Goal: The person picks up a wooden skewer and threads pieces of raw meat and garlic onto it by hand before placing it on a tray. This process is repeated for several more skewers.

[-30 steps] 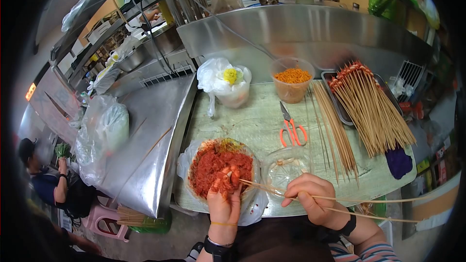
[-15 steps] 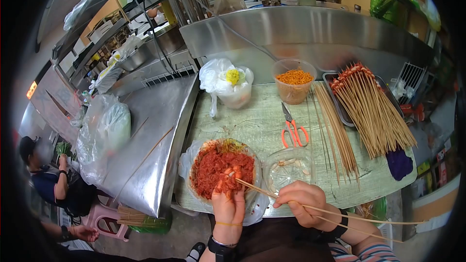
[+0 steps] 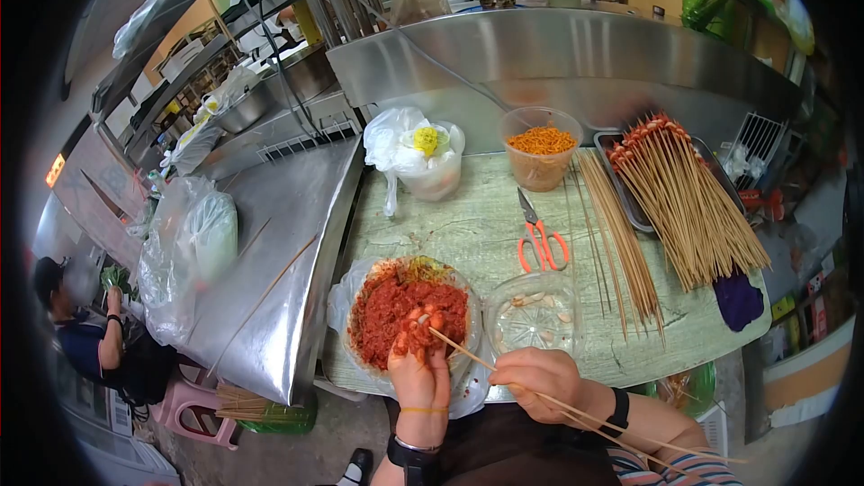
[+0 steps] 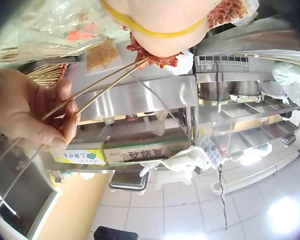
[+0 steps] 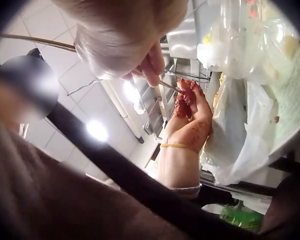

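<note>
My left hand, its fingertips coated in red seasoning, holds a red-coated lump of meat over the near part of a bowl. Red marinated meat fills that bowl. Two thin bamboo skewers are pinched in my right hand, their front ends meeting at the lump between the left fingers. In the left wrist view, the skewers pass through the right hand and converge on the red meat. The tips are hidden at the meat.
A clear plastic box with pale pieces stands right of the bowl. Behind lie orange-handled scissors, a tub of orange shreds and a bagged tub. Loose skewers and a tray of filled skewers are at right.
My right hand has moved left and slightly down, closer to the left hand. The skewers' rear ends have swung downward. My left hand stays over the bowl with the meat.
</note>
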The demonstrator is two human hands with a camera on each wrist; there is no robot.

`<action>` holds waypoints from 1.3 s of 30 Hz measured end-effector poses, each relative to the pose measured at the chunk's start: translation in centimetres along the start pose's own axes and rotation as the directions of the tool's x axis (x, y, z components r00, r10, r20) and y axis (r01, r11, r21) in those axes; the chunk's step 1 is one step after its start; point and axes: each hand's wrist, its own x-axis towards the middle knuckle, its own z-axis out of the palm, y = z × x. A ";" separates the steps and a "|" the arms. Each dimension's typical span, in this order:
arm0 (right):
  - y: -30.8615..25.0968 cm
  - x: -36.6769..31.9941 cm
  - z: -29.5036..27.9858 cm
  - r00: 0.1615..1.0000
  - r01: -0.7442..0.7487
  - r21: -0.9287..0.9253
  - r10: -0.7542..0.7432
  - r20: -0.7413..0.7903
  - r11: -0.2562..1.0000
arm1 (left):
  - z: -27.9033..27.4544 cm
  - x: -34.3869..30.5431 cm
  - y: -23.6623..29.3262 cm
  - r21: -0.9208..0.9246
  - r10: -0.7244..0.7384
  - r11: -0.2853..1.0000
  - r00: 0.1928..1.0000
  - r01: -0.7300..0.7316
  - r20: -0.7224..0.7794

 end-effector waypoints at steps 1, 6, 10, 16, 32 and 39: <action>0.1 -0.1 0.2 1.000 0.016 -0.005 -0.016 -0.011 1.000 | -0.1 0.1 -0.1 -0.004 0.007 1.000 1.000 -0.007 -0.002; 0.8 -0.5 1.0 1.000 0.007 0.003 -0.007 -0.022 1.000 | -0.5 0.4 -0.2 -0.002 0.031 1.000 0.999 -0.031 -0.013; 1.1 0.1 1.6 1.000 0.003 0.026 -0.002 -0.030 1.000 | -0.8 0.6 -0.5 0.141 0.118 0.982 0.992 -0.123 0.042; 1.7 1.0 3.4 0.977 -0.195 0.129 0.204 -0.066 0.972 | -0.6 0.4 -0.6 0.177 0.112 0.977 0.993 -0.117 0.042; 2.8 -3.8 -15.2 0.487 -0.254 0.681 0.699 -0.524 0.687 | -0.6 1.9 2.1 0.648 0.383 0.558 0.853 -0.519 0.353; 13.7 -1.0 -25.4 0.332 -0.130 0.586 0.592 -0.734 0.800 | 2.0 0.4 2.0 0.751 0.469 0.356 0.801 -0.557 0.372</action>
